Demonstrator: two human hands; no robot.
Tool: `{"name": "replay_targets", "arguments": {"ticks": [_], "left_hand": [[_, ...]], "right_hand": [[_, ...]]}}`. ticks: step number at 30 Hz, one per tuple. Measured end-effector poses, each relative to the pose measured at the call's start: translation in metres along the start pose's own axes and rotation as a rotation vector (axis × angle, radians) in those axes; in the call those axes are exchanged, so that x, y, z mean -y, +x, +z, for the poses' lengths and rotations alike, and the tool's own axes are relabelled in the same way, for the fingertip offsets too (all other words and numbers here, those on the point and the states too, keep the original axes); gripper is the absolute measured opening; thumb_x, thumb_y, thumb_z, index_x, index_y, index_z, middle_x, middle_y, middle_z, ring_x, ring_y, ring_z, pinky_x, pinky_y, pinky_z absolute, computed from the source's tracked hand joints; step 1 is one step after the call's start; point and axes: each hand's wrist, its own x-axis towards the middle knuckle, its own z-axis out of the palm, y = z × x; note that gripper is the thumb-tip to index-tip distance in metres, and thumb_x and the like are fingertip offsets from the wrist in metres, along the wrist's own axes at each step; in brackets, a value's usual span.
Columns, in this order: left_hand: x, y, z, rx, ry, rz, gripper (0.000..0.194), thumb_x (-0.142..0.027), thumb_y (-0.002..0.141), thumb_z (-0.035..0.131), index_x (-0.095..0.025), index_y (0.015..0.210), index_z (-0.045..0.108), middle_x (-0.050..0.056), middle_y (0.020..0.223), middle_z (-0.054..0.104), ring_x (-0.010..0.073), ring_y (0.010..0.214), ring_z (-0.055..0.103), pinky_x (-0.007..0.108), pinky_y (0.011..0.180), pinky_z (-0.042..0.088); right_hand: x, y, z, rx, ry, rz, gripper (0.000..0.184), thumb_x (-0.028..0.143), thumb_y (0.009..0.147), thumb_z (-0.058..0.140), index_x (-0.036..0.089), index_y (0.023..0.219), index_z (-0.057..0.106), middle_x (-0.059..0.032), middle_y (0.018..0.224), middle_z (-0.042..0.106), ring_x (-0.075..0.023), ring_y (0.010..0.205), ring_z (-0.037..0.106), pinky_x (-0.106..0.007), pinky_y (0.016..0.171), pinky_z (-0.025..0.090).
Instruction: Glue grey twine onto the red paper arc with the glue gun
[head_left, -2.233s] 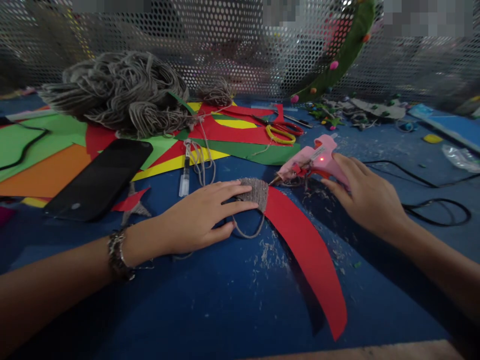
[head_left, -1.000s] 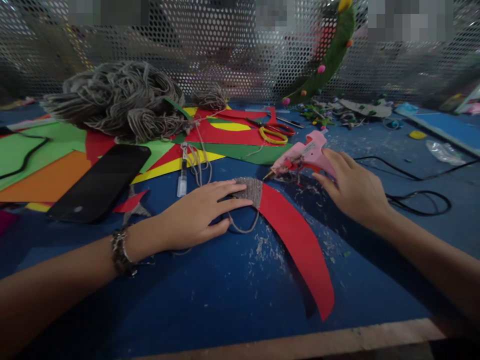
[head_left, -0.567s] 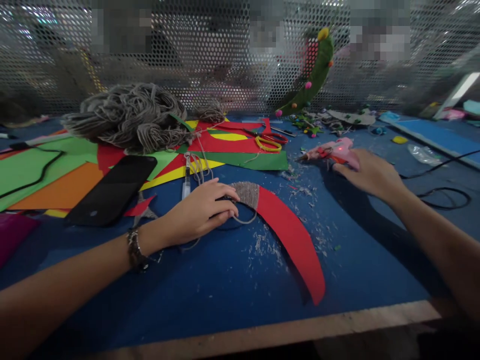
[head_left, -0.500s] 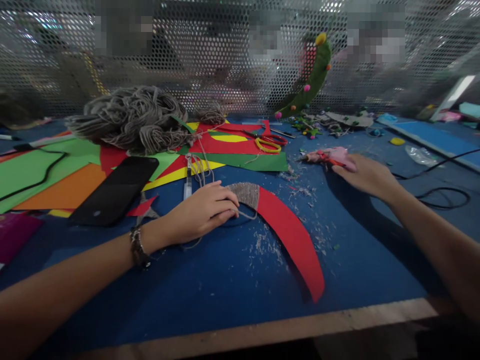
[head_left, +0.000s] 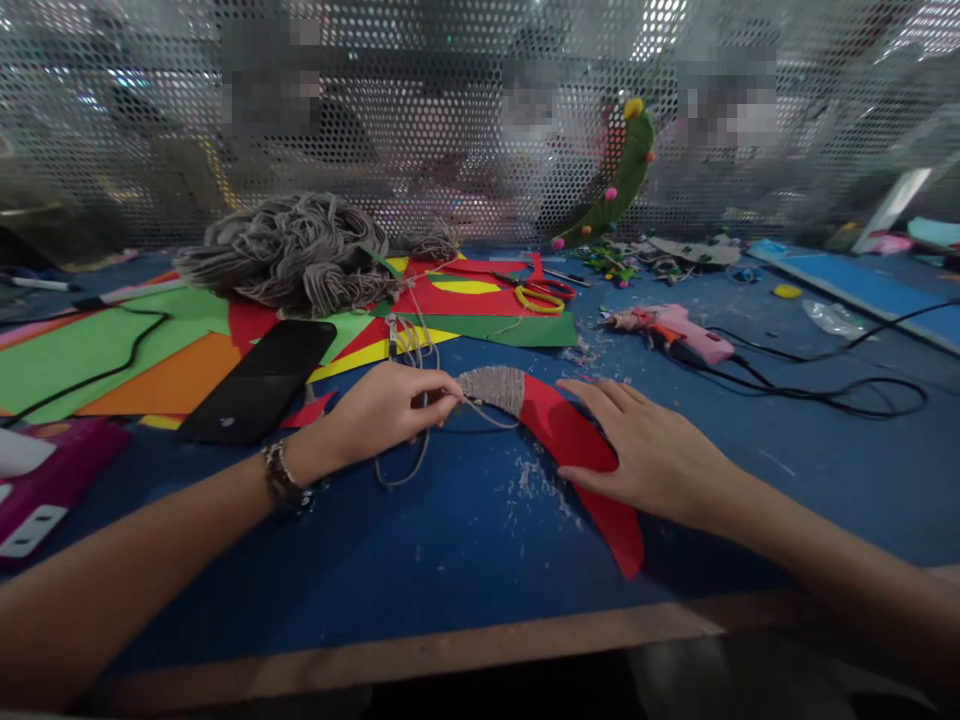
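Note:
A curved red paper crescent (head_left: pixel 551 420) lies on the blue table, its upper left part wrapped in grey yarn (head_left: pixel 491 388). My left hand (head_left: pixel 386 408) is closed at the wrapped end, thumb and fingertips pinching a strand of the grey yarn. From there a loose loop of it runs to the edge of the wrapping. Over the red part rests my right hand (head_left: pixel 649 450), fingers spread, with the thumb towards its inner edge. Behind that hand, a pink glue gun (head_left: pixel 701 338) lies on its side on the table.
A heap of grey yarn (head_left: pixel 292 250) sits on coloured paper sheets (head_left: pixel 161 370), with a black phone (head_left: pixel 259 385) in front. Scissors (head_left: pixel 540 295) lie mid-table. A purple power strip (head_left: pixel 71 480) is at left, a black cord (head_left: pixel 832 395) at right. Perforated metal (head_left: pixel 420 130) stands behind.
My right hand has let go of the glue gun and moved left onto the red crescent. My left hand has shifted from lying over the wrapped end to pinching the yarn.

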Motion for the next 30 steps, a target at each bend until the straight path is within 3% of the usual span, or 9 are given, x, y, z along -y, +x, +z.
{"name": "replay_targets", "arguments": {"ticks": [3,6,9,12,18,21,24,28,30], "left_hand": [[-0.002,0.000,-0.001,-0.027,-0.194,-0.151,0.022,-0.029,0.083,0.045,-0.016,0.084,0.063,-0.003,0.059,0.065,0.0071,0.040,0.057,0.015,0.043,0.045],[0.000,0.001,-0.002,-0.127,-0.233,-0.192,0.024,-0.028,0.082,0.042,-0.015,0.085,0.061,0.002,0.073,0.068,0.0112,0.057,0.064,0.018,0.052,0.051],[0.006,0.002,-0.004,-0.249,-0.128,-0.138,0.022,-0.027,0.083,0.043,-0.016,0.084,0.062,0.006,0.092,0.068,0.0162,0.082,0.065,0.026,0.069,0.054],[0.013,0.002,-0.007,-0.361,0.043,-0.013,0.019,-0.025,0.085,0.044,-0.017,0.086,0.061,0.006,0.101,0.066,0.0197,0.101,0.060,0.037,0.091,0.049],[0.027,0.003,-0.014,-0.422,0.216,0.084,0.015,-0.020,0.087,0.044,-0.018,0.092,0.058,0.008,0.108,0.061,0.0212,0.109,0.056,0.041,0.098,0.045],[0.031,0.003,-0.015,-0.459,0.208,0.075,0.016,-0.018,0.086,0.044,-0.019,0.097,0.055,0.010,0.113,0.056,0.0218,0.113,0.052,0.040,0.097,0.047],[0.031,0.004,-0.012,-0.462,0.181,0.077,0.020,-0.017,0.084,0.044,-0.021,0.103,0.051,0.009,0.118,0.053,0.0220,0.116,0.049,0.040,0.094,0.049],[0.021,0.004,-0.007,-0.402,0.161,0.156,0.025,-0.014,0.084,0.042,-0.018,0.109,0.048,0.010,0.120,0.052,0.0229,0.119,0.048,0.043,0.100,0.045],[0.015,0.006,-0.005,-0.383,0.165,0.212,0.026,-0.012,0.084,0.041,-0.017,0.109,0.048,0.010,0.119,0.053,0.0220,0.118,0.048,0.042,0.101,0.043]], "right_hand": [[0.002,0.000,-0.001,0.046,0.065,0.061,0.063,0.044,0.073,0.052,0.017,0.128,0.044,-0.0171,0.125,0.055,-0.0308,0.096,0.062,-0.043,0.071,0.051],[-0.001,0.000,0.000,0.055,0.228,0.109,0.062,0.038,0.070,0.053,0.016,0.127,0.041,-0.0149,0.114,0.058,-0.0264,0.086,0.063,-0.040,0.070,0.050],[-0.007,0.000,0.002,0.046,0.488,0.134,0.050,0.031,0.074,0.047,0.017,0.122,0.041,-0.0064,0.088,0.061,-0.0175,0.068,0.060,-0.032,0.063,0.048],[-0.014,-0.001,0.001,0.107,0.743,0.197,0.035,0.030,0.077,0.042,0.020,0.111,0.043,0.0005,0.074,0.055,-0.0106,0.051,0.049,-0.025,0.048,0.040],[-0.023,-0.016,-0.010,0.183,0.946,0.247,0.023,0.040,0.078,0.048,0.021,0.091,0.043,0.0038,0.070,0.049,-0.0059,0.046,0.041,-0.021,0.042,0.033],[-0.028,-0.022,-0.015,0.268,0.826,0.144,0.023,0.042,0.082,0.046,0.021,0.089,0.049,0.0032,0.067,0.050,-0.0073,0.049,0.044,-0.022,0.046,0.037],[-0.031,-0.018,-0.022,0.300,0.539,-0.020,0.027,0.041,0.085,0.042,0.020,0.091,0.057,0.0007,0.065,0.056,-0.0108,0.055,0.050,-0.024,0.052,0.040],[-0.022,0.002,-0.035,-0.015,0.245,-0.343,0.027,0.026,0.090,0.035,0.018,0.097,0.060,-0.0065,0.088,0.066,-0.0155,0.081,0.060,-0.029,0.071,0.046],[-0.008,0.015,-0.040,-0.073,0.158,-0.576,0.029,0.019,0.091,0.034,0.018,0.104,0.059,-0.0070,0.103,0.066,-0.0150,0.095,0.058,-0.028,0.079,0.045]]}}
